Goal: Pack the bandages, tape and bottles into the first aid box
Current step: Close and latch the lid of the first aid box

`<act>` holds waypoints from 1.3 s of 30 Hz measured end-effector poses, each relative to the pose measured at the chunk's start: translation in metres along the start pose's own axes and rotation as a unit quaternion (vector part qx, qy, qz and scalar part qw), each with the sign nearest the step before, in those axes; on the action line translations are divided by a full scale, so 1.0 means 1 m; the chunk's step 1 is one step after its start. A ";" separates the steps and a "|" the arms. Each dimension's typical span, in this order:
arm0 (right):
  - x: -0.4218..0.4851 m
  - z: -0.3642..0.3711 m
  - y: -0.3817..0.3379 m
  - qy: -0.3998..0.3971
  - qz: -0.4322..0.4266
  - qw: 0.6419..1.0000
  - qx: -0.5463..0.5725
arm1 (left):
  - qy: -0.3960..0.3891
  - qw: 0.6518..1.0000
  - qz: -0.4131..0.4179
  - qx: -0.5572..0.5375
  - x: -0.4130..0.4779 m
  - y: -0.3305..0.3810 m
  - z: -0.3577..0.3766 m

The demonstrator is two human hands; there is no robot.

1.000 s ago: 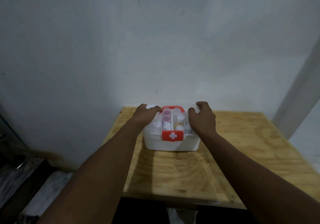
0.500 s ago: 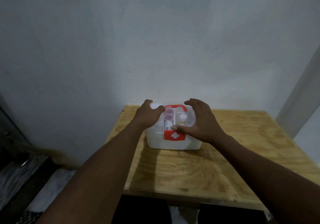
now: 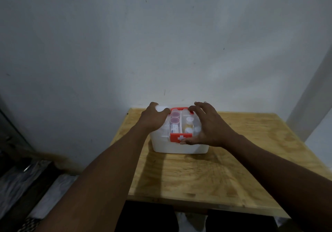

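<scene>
Partly hidden by both hands [image 3: 181,124] — first aid box [image 3: 179,146] lid.

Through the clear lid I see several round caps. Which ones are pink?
The two pink caps sit in the left row at the back, near the left hand. The caps in the right row are whitish.

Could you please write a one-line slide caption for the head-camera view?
Both bare hands, left and right, rest on the closed white plastic first aid box on a wooden table.

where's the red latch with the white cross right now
In the head view the red latch sits at the middle of the first aid box's near face, just left of the right hand's thumb, on the wooden table.
</scene>
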State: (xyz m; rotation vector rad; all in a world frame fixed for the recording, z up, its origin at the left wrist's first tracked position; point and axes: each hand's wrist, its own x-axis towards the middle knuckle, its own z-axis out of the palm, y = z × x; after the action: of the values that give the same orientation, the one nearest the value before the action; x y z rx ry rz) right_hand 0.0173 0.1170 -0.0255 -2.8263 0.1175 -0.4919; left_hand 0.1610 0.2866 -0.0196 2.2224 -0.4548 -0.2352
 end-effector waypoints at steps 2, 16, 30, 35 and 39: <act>0.000 0.001 0.001 0.002 -0.003 1.000 0.001 | 0.007 1.000 -0.001 0.007 0.000 0.000 0.001; 0.005 0.009 -0.005 0.069 0.345 0.903 0.248 | 0.041 0.988 -0.116 0.094 -0.021 0.017 -0.011; 0.020 -0.049 0.062 0.156 0.361 0.886 0.245 | 0.013 0.999 -0.046 -0.004 0.019 0.070 0.042; 0.033 -0.052 0.094 0.162 0.368 0.888 0.223 | -0.007 0.999 -0.029 -0.015 0.045 0.080 0.068; 0.041 -0.044 0.113 0.157 0.370 0.891 0.211 | -0.008 1.000 -0.012 -0.004 0.062 0.081 0.085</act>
State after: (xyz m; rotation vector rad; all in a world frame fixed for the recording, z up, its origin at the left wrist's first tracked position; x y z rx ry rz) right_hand 0.0373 -0.0079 -0.0041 -2.0368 0.9761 -0.6705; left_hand 0.1712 0.1548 -0.0120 2.2211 -0.4352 -0.2667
